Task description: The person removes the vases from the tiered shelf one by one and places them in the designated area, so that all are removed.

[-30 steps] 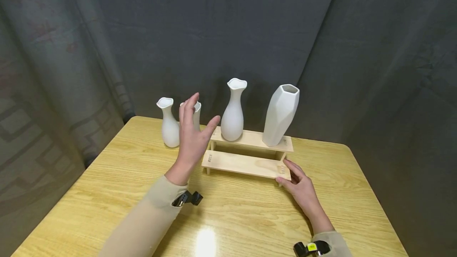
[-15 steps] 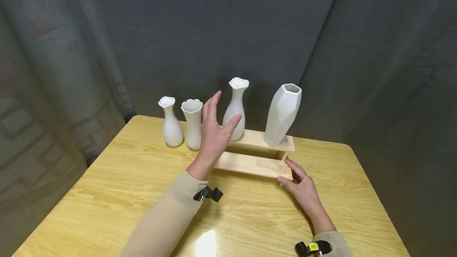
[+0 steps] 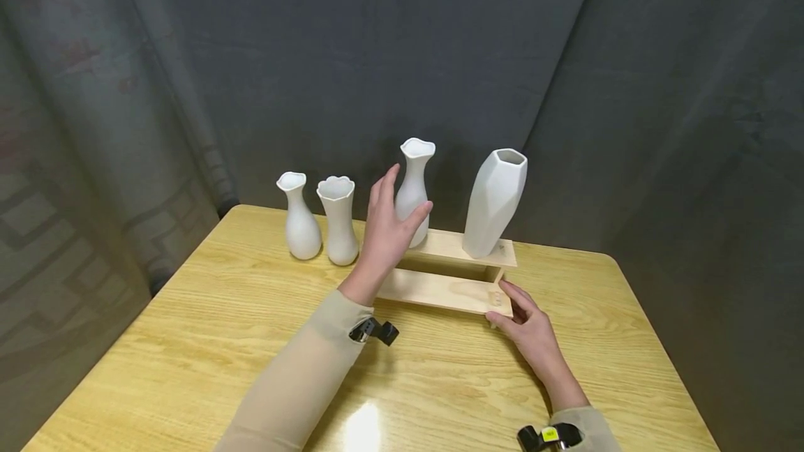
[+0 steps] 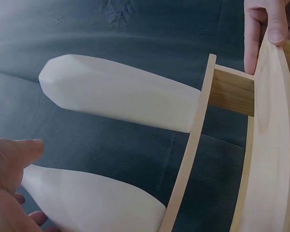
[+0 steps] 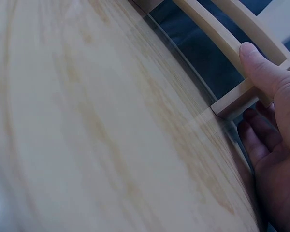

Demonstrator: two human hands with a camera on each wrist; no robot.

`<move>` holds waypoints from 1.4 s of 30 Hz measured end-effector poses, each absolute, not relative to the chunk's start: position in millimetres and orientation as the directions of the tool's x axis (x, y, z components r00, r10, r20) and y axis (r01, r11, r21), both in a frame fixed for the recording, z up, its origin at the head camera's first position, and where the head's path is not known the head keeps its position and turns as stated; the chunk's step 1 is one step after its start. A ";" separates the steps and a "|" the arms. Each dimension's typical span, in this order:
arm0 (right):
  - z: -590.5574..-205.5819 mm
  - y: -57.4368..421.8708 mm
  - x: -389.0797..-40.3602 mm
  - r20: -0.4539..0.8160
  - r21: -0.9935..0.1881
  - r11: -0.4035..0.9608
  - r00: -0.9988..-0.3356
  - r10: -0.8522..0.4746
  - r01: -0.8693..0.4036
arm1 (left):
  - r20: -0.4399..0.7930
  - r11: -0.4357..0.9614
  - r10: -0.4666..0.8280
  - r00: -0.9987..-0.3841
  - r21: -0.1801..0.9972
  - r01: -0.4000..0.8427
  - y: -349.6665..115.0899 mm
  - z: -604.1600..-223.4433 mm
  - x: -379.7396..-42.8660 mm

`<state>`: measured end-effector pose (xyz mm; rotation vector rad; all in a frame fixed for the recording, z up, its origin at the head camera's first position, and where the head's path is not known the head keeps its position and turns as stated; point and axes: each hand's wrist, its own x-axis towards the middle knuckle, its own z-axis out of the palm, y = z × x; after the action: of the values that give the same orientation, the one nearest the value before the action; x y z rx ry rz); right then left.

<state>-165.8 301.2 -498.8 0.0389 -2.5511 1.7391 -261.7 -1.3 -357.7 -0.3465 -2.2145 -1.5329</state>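
White, wavy-rimmed vase (image 3: 412, 190), upright on the higher level of a pale 2-tier wooden stand (image 3: 440, 289)

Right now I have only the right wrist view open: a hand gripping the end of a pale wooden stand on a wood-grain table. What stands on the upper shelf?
Observer: Two white, ceramic-looking vases stand on the upper shelf: a round-bellied, narrow-necked vase and, to its right, a faceted, angular vase.
Operator: Is anything close to either of them?
Observer: Yes, the left hand is at the narrow-necked one, thumb and fingers apart. I can't tell whether it touches.
Operator: Anything standing off the stand?
Observer: Two more white vases stand to its left: a round-bellied vase with a wavy rim and a flared vase with a scalloped rim.
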 end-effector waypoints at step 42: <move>-500.7 300.4 -168.3 0.053 -0.934 0.354 -0.999 0.005 -0.048 | 0.507 0.439 -0.079 -0.858 0.791 0.427 -0.6 -363.7 -267.4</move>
<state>-168.3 300.4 -500.7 0.0408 -2.5464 1.7584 -267.4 -0.6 -363.7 -0.2921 -2.2187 -1.4169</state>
